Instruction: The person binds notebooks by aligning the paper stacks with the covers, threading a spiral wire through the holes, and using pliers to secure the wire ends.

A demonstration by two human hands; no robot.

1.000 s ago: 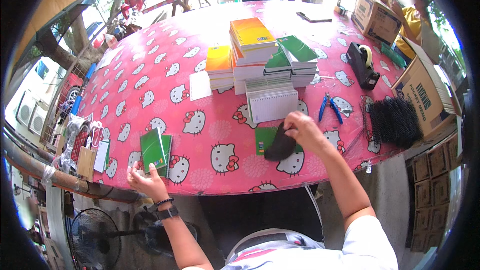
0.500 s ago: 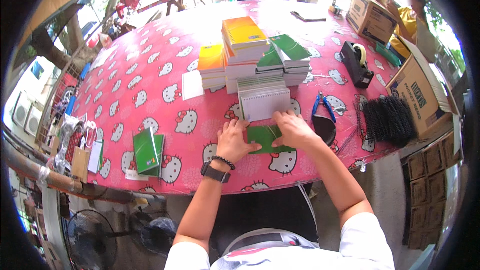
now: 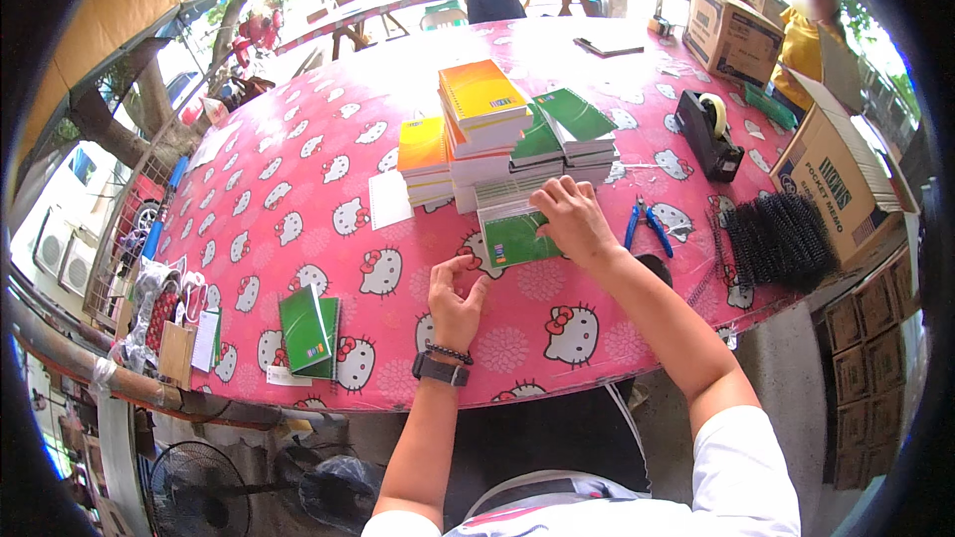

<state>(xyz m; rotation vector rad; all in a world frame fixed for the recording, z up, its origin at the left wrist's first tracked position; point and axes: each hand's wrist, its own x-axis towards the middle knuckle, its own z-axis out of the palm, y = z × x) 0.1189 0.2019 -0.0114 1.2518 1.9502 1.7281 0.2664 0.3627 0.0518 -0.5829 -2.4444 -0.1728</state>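
Note:
A small green notebook (image 3: 519,242) leans at the front of a stack of white-paged pads (image 3: 504,197). My right hand (image 3: 579,224) is closed on it, the thumb at the green cover and the fingers curled over the top edge. Part of the cover is hidden behind that hand. To the left and nearer me, my left hand (image 3: 458,300) is held over the pink tablecloth, fingers apart and holding nothing. Behind the pads rise stacks of green notebooks (image 3: 577,117) and of orange-yellow notebooks (image 3: 482,89).
At left lie two green notebooks (image 3: 310,328). Blue-handled pliers (image 3: 649,225), a tape dispenser (image 3: 708,134) and a heap of black spiral coils (image 3: 781,239) are on the right. An open carton (image 3: 831,164) stands at the right edge. People are beyond the table.
The green notebook has moved away from me, from under both hands to the front of the pads. My left hand has let go and drawn back; my right hand has moved forward.

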